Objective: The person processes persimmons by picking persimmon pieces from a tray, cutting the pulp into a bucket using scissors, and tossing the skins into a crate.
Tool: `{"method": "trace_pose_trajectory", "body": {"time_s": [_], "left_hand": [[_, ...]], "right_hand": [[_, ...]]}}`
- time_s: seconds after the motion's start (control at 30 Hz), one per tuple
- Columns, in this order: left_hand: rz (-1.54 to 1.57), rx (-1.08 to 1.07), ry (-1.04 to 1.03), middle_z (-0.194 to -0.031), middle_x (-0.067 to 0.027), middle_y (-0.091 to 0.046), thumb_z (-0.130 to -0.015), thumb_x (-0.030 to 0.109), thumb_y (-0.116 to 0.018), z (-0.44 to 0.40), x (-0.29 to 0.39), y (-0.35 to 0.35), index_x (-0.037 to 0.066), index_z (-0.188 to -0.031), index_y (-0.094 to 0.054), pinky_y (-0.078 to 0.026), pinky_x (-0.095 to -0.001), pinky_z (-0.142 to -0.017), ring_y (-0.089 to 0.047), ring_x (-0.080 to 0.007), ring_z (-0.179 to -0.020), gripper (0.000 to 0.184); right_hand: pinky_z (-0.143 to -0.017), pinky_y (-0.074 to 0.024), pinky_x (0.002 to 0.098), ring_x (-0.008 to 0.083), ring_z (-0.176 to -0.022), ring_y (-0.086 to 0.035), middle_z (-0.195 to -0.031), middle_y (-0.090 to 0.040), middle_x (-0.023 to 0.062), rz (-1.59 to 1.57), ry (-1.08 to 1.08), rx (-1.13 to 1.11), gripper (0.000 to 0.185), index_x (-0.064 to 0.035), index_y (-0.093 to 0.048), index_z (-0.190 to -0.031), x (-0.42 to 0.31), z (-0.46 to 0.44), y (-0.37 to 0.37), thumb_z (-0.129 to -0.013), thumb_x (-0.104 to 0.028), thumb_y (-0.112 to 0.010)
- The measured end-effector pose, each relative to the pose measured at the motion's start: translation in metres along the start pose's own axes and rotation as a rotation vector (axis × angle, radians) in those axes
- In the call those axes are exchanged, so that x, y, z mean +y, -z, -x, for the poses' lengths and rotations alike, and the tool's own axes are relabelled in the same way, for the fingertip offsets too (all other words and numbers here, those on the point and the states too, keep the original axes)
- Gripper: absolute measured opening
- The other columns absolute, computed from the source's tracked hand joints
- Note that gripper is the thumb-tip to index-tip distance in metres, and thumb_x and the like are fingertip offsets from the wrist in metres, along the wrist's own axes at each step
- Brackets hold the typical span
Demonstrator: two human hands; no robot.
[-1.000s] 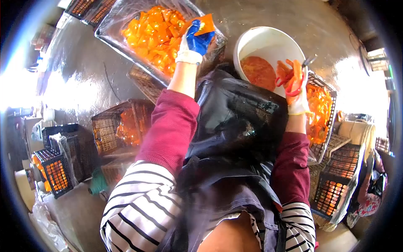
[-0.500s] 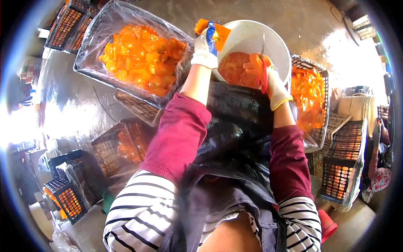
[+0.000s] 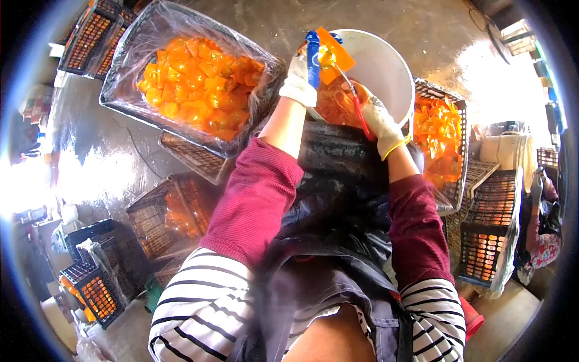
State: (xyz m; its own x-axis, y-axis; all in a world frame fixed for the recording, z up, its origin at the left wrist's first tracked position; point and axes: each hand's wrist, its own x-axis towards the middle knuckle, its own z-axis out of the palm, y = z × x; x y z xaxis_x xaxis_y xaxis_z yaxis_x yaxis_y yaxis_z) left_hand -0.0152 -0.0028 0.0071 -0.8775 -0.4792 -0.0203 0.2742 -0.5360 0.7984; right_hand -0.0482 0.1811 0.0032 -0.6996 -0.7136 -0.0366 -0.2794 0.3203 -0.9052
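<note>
Evidently closed, left grip point(image 3: 309, 65) around an orange piece point(image 3: 339, 52).

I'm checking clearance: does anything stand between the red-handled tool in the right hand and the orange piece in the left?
Nothing visible does. The metal end of the red-handled tool, held in the right hand, appears to meet the orange piece; the left hand grips that piece from its other side.

On screen I count 2 gloved hands point(image 3: 299, 75), 1 red-handled tool point(image 3: 362, 114), 1 held orange piece point(image 3: 341, 53), 1 white bucket point(image 3: 386, 63) toward 1 o'clock, 1 plastic-lined crate point(image 3: 134, 51) toward 11.
</note>
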Motion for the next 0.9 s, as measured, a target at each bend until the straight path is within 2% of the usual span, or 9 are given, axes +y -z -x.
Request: {"method": "trace_pose_trajectory", "body": {"time_s": [0.07,0.17,0.23,0.37,0.5,0.67,0.77,0.83,0.9], "left_hand": [[-0.021,-0.046,-0.004,-0.118,-0.0113,-0.063,-0.097,0.046,-0.044,0.002,-0.003,-0.003,0.001,-0.123,-0.054,-0.05,-0.0307,-0.09,-0.061,-0.022,-0.104,0.053],[0.012,-0.08,0.004,-0.117,-0.0123,-0.063,-0.095,0.048,-0.046,0.001,-0.004,-0.001,0.001,-0.123,-0.054,-0.051,-0.0323,-0.09,-0.062,-0.0229,-0.102,0.054],[0.07,-0.121,-0.016,-0.117,-0.013,-0.063,-0.094,0.048,-0.048,-0.002,-0.007,0.002,0.002,-0.122,-0.054,-0.051,-0.0332,-0.089,-0.063,-0.0232,-0.101,0.054],[0.252,0.03,0.132,-0.118,-0.0137,-0.059,-0.091,0.043,-0.057,0.004,-0.005,-0.006,0.002,-0.124,-0.051,-0.047,-0.0375,-0.097,-0.057,-0.0253,-0.11,0.052],[-0.373,-0.018,-0.061,-0.114,-0.0094,-0.061,-0.087,0.025,-0.067,0.006,-0.011,-0.006,0.002,-0.126,-0.052,-0.049,-0.0279,-0.086,-0.059,-0.0199,-0.1,0.048],[-0.435,0.044,0.019,-0.114,-0.0097,-0.06,-0.084,0.019,-0.068,0.015,-0.006,-0.012,0.001,-0.124,-0.053,-0.047,-0.0258,-0.087,-0.057,-0.019,-0.101,0.047],[-0.332,-0.033,0.063,-0.118,-0.012,-0.058,-0.087,0.012,-0.063,-0.001,-0.028,0.008,0.0,-0.126,-0.05,-0.048,-0.0264,-0.091,-0.057,-0.02,-0.107,0.044],[-0.748,-0.023,0.097,-0.119,-0.0125,-0.058,-0.086,0.012,-0.063,-0.004,-0.04,0.011,-0.001,-0.125,-0.051,-0.047,-0.0266,-0.091,-0.056,-0.0203,-0.107,0.042],[-0.922,0.002,0.082,-0.119,-0.0124,-0.058,-0.086,0.012,-0.063,-0.007,-0.048,0.018,-0.001,-0.125,-0.052,-0.047,-0.0265,-0.092,-0.056,-0.0204,-0.107,0.042]], "right_hand": [[-0.078,-0.0487,0.0319,0.0213,-0.085,-0.064,-0.096,-0.067,0.0139,0.075,0.022,0.005,0.037,-0.0099,-0.059,-0.12,0.002,-0.004,0.001,-0.088,-0.029,-0.064],[-0.077,-0.049,0.0325,0.0244,-0.085,-0.065,-0.094,-0.068,0.0138,-0.116,-0.019,-0.02,0.036,-0.0097,-0.06,-0.118,0.039,-0.004,-0.005,-0.089,-0.03,-0.063],[-0.071,-0.0487,0.0263,0.015,-0.078,-0.061,-0.093,-0.065,0.0075,-0.127,-0.096,-0.04,0.031,-0.0047,-0.06,-0.116,0.035,-0.004,-0.003,-0.089,-0.02,-0.064],[-0.069,-0.047,0.0232,0.0098,-0.077,-0.058,-0.091,-0.063,0.0036,-0.074,-0.152,0.033,0.027,-0.0024,-0.061,-0.114,0.023,-0.006,-0.005,-0.09,-0.015,-0.064],[-0.073,-0.0452,0.023,0.0091,-0.083,-0.056,-0.091,-0.063,0.003,-0.118,-0.257,0.085,0.026,-0.0024,-0.061,-0.111,-0.01,-0.006,0.0,-0.089,-0.016,-0.064],[-0.078,-0.045,0.0253,0.0109,-0.085,-0.057,-0.093,-0.064,0.0032,-0.215,-0.268,0.07,0.029,-0.0024,-0.061,-0.111,0.016,-0.005,0.001,-0.088,-0.02,-0.066],[-0.06,-0.0482,0.033,0.0192,-0.066,-0.063,-0.079,-0.064,0.0129,-0.017,-0.191,0.109,0.035,-0.009,-0.061,-0.11,0.025,-0.007,0.0,-0.088,-0.037,-0.06],[-0.057,-0.0481,0.0325,0.0195,-0.063,-0.063,-0.077,-0.064,0.0123,0.062,-0.128,0.151,0.033,-0.0088,-0.062,-0.11,0.005,-0.002,0.001,-0.089,-0.035,-0.06],[-0.054,-0.0479,0.0319,0.0195,-0.059,-0.062,-0.076,-0.064,0.0112,0.054,-0.021,0.181,0.031,-0.0083,-0.062,-0.109,0.027,-0.008,-0.004,-0.089,-0.032,-0.061]]}}
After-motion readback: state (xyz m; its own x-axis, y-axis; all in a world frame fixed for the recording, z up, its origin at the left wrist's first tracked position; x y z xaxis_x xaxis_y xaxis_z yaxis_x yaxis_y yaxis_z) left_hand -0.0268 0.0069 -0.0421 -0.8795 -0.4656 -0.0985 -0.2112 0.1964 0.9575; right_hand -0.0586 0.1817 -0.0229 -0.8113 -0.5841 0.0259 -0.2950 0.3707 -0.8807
